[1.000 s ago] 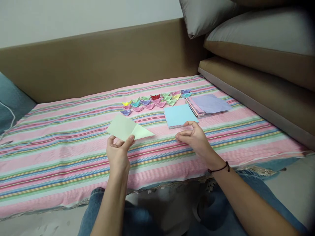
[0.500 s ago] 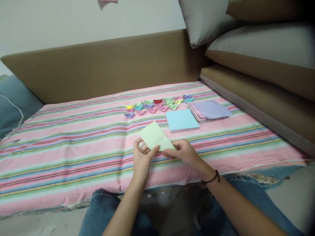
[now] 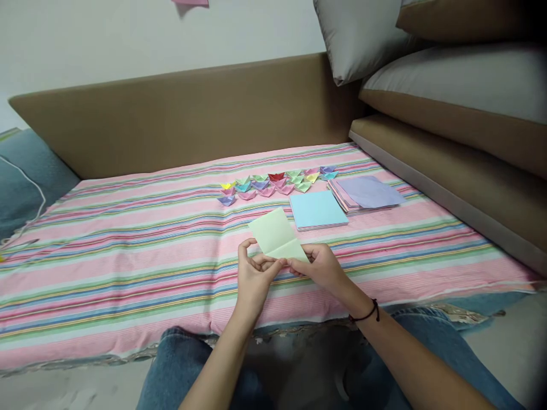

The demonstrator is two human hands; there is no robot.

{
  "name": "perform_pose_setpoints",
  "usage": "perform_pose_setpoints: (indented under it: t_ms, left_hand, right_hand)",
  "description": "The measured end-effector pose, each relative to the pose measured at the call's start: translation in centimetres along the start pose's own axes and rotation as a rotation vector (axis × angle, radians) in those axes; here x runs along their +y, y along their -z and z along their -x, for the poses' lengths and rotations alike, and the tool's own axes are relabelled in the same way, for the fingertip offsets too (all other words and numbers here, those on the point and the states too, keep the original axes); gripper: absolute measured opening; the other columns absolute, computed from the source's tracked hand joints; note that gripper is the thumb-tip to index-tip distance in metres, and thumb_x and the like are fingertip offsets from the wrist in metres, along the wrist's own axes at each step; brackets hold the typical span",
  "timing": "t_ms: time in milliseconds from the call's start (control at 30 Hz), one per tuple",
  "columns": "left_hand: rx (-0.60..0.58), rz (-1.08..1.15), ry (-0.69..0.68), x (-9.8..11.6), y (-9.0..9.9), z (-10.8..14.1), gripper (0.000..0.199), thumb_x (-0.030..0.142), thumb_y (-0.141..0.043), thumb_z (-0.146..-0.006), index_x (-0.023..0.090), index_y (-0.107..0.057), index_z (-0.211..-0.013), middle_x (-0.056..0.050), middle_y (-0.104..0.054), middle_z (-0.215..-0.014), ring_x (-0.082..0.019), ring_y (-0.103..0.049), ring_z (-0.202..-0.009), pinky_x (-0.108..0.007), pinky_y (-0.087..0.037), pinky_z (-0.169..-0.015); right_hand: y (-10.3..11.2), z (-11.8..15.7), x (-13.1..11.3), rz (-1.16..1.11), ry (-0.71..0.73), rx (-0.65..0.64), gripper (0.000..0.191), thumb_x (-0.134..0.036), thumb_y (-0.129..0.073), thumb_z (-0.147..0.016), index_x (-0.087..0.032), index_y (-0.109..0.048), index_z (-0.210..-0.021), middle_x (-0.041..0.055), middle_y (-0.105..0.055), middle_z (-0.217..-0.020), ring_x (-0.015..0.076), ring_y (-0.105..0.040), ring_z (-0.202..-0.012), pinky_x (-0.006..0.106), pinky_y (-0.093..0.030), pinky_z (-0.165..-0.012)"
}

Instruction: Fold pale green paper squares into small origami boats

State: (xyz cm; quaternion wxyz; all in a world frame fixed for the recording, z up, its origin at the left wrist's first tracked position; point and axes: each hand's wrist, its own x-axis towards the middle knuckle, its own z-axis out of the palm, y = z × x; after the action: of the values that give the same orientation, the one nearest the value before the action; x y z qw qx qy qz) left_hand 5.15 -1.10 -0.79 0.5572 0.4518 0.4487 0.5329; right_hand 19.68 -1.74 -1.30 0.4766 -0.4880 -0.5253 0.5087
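Observation:
A pale green sheet of paper [image 3: 276, 230] with a crease across its lower part is held up between both hands, above the striped cloth. My left hand [image 3: 256, 276] grips its lower left side, thumb at the bottom edge and fingers curled behind. At the lower right corner, my right hand [image 3: 320, 266] pinches the paper between thumb and fingers. The two thumb tips nearly meet along the bottom edge. Parts of the fingers behind the sheet are hidden.
Several folded paper boats [image 3: 267, 185] stand in rows beyond the hands. A stack of light blue paper [image 3: 318, 209] and a pile topped with purple paper [image 3: 370, 191] lie to their right. Large cushions [image 3: 453, 85] are stacked at the right on the striped cloth [image 3: 141, 245].
The green paper has turned slightly clockwise, and its crease shows more fully. My left hand has shifted a little right, its thumb moving down to the bottom edge.

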Motion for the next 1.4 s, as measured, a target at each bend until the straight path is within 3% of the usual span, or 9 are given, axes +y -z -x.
perform_pose_setpoints:
  t_ms: [300, 633, 867, 1067, 1167, 1267, 1400]
  left_hand:
    - [0.074, 0.026, -0.038, 0.3, 0.7, -0.5, 0.056, 0.014, -0.075, -0.059, 0.024, -0.034, -0.095, 0.006, -0.066, -0.057, -0.01, -0.061, -0.053, -0.02, -0.046, -0.06]
    - [0.153, 0.059, -0.08, 0.6, 1.4, -0.9, 0.055, 0.015, -0.076, -0.057, 0.024, -0.035, -0.093, 0.006, -0.065, -0.057, -0.012, -0.062, -0.055, -0.024, -0.046, -0.066]
    - [0.306, 0.074, -0.115, 2.0, 3.3, -1.8, 0.054, 0.013, -0.075, -0.057, 0.022, -0.035, -0.092, 0.004, -0.067, -0.058, -0.011, -0.063, -0.057, -0.027, -0.046, -0.071]
    - [0.193, 0.055, -0.055, 1.0, 2.0, -1.0, 0.054, 0.016, -0.075, -0.058, 0.022, -0.033, -0.091, 0.006, -0.065, -0.057, -0.012, -0.063, -0.056, -0.026, -0.046, -0.069]
    - [0.111, 0.049, -0.012, 0.3, 0.9, -0.3, 0.054, 0.017, -0.074, -0.059, 0.023, -0.032, -0.093, 0.007, -0.064, -0.057, -0.012, -0.063, -0.055, -0.025, -0.046, -0.065]
    - [0.067, 0.047, 0.014, 0.0, 0.2, 0.1, 0.056, 0.018, -0.074, -0.06, 0.023, -0.032, -0.097, 0.008, -0.062, -0.057, -0.012, -0.063, -0.056, -0.023, -0.047, -0.064]
    - [0.033, 0.012, 0.035, 0.0, 0.1, 0.2, 0.065, 0.02, -0.076, -0.057, 0.022, -0.033, -0.105, 0.006, -0.065, -0.057, -0.015, -0.064, -0.056, -0.024, -0.047, -0.06]
  right_hand:
    - [0.8, -0.2, 0.2, -0.015, -0.002, -0.032, 0.021, -0.032, -0.066, -0.069, -0.013, -0.06, -0.06, 0.0034, -0.063, -0.054, 0.0131, -0.057, -0.05, 0.023, -0.045, -0.047]
    - [1.6, -0.3, 0.6, -0.006, -0.019, 0.004, 0.024, -0.037, -0.068, -0.067, -0.014, -0.065, -0.064, 0.0047, -0.065, -0.056, 0.0137, -0.058, -0.049, 0.025, -0.049, -0.048]
    - [2.9, -0.4, 0.2, -0.058, 0.017, 0.079, 0.024, -0.038, -0.068, -0.069, -0.014, -0.065, -0.067, 0.0038, -0.065, -0.059, 0.0139, -0.06, -0.054, 0.025, -0.051, -0.052]
    - [1.4, -0.3, 0.2, -0.145, -0.034, -0.086, 0.035, -0.045, -0.066, -0.071, -0.013, -0.067, -0.086, 0.0069, -0.069, -0.072, 0.0163, -0.064, -0.062, 0.028, -0.052, -0.059]
    - [0.5, -0.1, 0.2, -0.099, -0.023, -0.135, 0.031, -0.043, -0.068, -0.07, -0.012, -0.067, -0.074, 0.0065, -0.068, -0.066, 0.0158, -0.063, -0.06, 0.027, -0.051, -0.057]
    - [0.1, 0.0, 0.4, -0.095, -0.01, -0.092, 0.03, -0.041, -0.067, -0.07, -0.014, -0.062, -0.061, 0.0053, -0.067, -0.061, 0.0148, -0.061, -0.056, 0.026, -0.05, -0.054]
    - [0.1, 0.1, 0.5, -0.088, -0.003, -0.092, 0.028, -0.041, -0.067, -0.07, -0.015, -0.062, -0.061, 0.0031, -0.064, -0.059, 0.0144, -0.06, -0.054, 0.025, -0.05, -0.052]
